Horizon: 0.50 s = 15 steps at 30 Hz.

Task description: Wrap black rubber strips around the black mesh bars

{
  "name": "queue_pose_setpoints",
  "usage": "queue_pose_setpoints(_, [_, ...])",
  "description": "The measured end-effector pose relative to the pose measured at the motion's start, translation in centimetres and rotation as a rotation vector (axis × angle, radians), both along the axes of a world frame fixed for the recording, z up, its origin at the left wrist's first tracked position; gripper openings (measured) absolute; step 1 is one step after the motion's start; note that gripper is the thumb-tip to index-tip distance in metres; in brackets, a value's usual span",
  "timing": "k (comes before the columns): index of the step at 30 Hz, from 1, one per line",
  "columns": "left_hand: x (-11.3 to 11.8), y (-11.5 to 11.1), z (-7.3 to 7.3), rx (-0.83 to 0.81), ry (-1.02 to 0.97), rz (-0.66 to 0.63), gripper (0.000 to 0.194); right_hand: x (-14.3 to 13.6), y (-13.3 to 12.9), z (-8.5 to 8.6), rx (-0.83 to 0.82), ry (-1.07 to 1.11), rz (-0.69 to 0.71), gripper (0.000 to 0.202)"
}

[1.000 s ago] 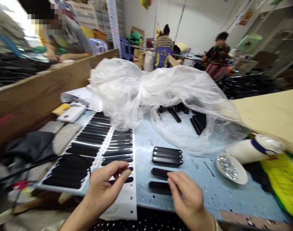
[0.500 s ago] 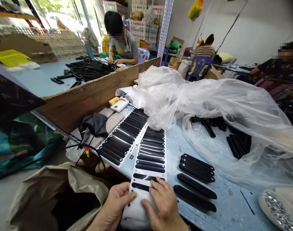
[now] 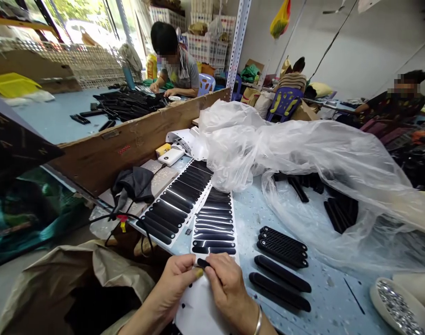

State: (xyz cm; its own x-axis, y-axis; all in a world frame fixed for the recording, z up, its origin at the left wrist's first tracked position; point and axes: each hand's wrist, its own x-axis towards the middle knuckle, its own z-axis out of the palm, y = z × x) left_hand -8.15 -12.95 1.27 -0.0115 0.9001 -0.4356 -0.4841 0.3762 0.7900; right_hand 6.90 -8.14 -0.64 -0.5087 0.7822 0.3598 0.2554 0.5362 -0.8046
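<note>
While our left hand (image 3: 179,278) and right hand (image 3: 229,283) pinch a black strip (image 3: 202,263), a white sheet (image 3: 200,307) lies beneath, crossing the table's (image 3: 249,218) near edge.

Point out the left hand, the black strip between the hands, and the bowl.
Left hand (image 3: 177,278), head view: middle of hand.
Black strip (image 3: 202,263), head view: visible middle.
Bowl (image 3: 376,301), head view: left wall.

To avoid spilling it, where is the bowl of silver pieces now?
In the head view, the bowl sits at lower right on the blue table, right of the two smooth black bars.
</note>
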Motion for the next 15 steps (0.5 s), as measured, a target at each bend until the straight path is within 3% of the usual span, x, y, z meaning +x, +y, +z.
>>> queue_pose_setpoints(3, [0.1, 0.1, 0.0, 0.014, 0.033, 0.008, 0.027, 0.0, 0.1, 0.2, -0.054, 0.026, 0.021, 0.024])
queue_pose_setpoints(8, [0.0, 0.3, 0.0, 0.036, 0.098, -0.004, 0.028, -0.2, 0.9, 0.2, -0.396, 0.123, 0.018, 0.044])
queue_pose_setpoints(12, [-0.5, 0.1, 0.2, -0.024, 0.067, -0.056, 0.033, 0.1, 2.1, 1.3, -0.743, 0.370, -0.181, 0.041])
queue_pose_setpoints(15, [-1.8, -0.3, -0.3, -0.042, 0.215, -0.060, 0.035, 2.5, 3.9, 3.9, -0.690, 0.600, -0.319, 0.036])
